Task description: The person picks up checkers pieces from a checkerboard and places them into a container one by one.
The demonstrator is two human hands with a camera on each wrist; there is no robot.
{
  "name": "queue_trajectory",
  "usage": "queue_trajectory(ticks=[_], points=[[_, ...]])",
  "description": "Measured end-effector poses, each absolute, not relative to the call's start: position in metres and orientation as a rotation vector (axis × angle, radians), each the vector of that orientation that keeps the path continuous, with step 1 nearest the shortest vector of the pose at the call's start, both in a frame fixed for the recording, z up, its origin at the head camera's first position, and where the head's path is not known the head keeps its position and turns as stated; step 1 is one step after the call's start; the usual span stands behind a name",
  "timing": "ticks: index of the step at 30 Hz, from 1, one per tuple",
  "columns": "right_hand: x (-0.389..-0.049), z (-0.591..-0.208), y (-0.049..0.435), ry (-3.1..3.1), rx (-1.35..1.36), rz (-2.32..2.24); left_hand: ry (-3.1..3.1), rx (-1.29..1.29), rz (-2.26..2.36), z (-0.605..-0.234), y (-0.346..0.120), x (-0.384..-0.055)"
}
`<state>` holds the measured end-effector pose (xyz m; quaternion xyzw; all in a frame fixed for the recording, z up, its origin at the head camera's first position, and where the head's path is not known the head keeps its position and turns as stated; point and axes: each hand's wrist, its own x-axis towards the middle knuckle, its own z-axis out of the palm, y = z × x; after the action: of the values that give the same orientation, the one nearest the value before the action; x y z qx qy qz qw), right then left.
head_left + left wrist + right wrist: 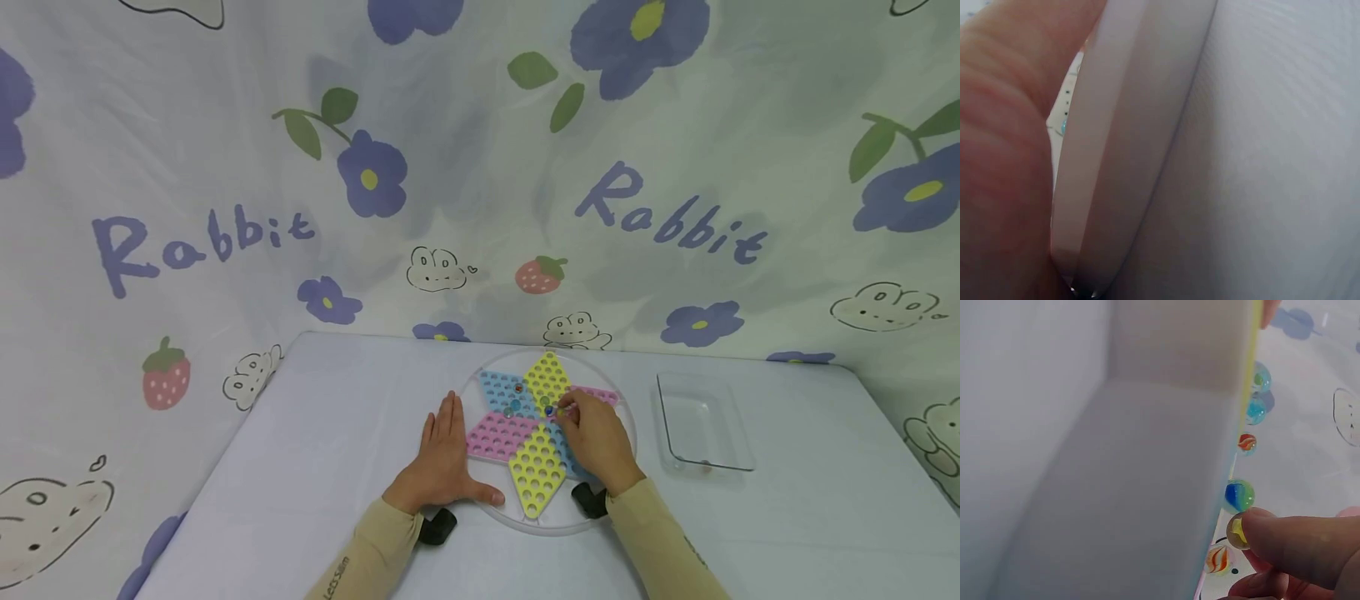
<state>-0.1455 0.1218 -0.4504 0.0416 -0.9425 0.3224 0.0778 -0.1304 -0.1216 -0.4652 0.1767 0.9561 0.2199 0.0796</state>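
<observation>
A round white Chinese checkers board (498, 508) with a star of yellow, pink and blue holes lies on the table. At its left edge rests my left hand (442, 462), fingers straight and thumb spread along the rim; the left wrist view has the thick board side (1122, 125) close up. My right hand (600, 437) is over the star's right half, pinching a clear marble with a yellow swirl (1236, 531) between thumb and finger. Beside it sits a blue-green marble (1239, 495). Along the board stand an orange-swirl marble (1247, 444) and a light blue marble (1256, 410).
To the board's right stands a clear rectangular plastic box (738, 469), with something small near its front wall. A white cloth (480, 167) printed with flowers and rabbits hangs behind the white table (337, 417).
</observation>
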Motion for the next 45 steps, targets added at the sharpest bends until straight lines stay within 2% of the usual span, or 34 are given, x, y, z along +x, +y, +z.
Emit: queue_trajectory(ticks=[45], points=[[-0.126,-0.414,0.139,-2.726,0.060,0.988,2.845,0.520,0.686,-0.465,-0.122,-0.130]])
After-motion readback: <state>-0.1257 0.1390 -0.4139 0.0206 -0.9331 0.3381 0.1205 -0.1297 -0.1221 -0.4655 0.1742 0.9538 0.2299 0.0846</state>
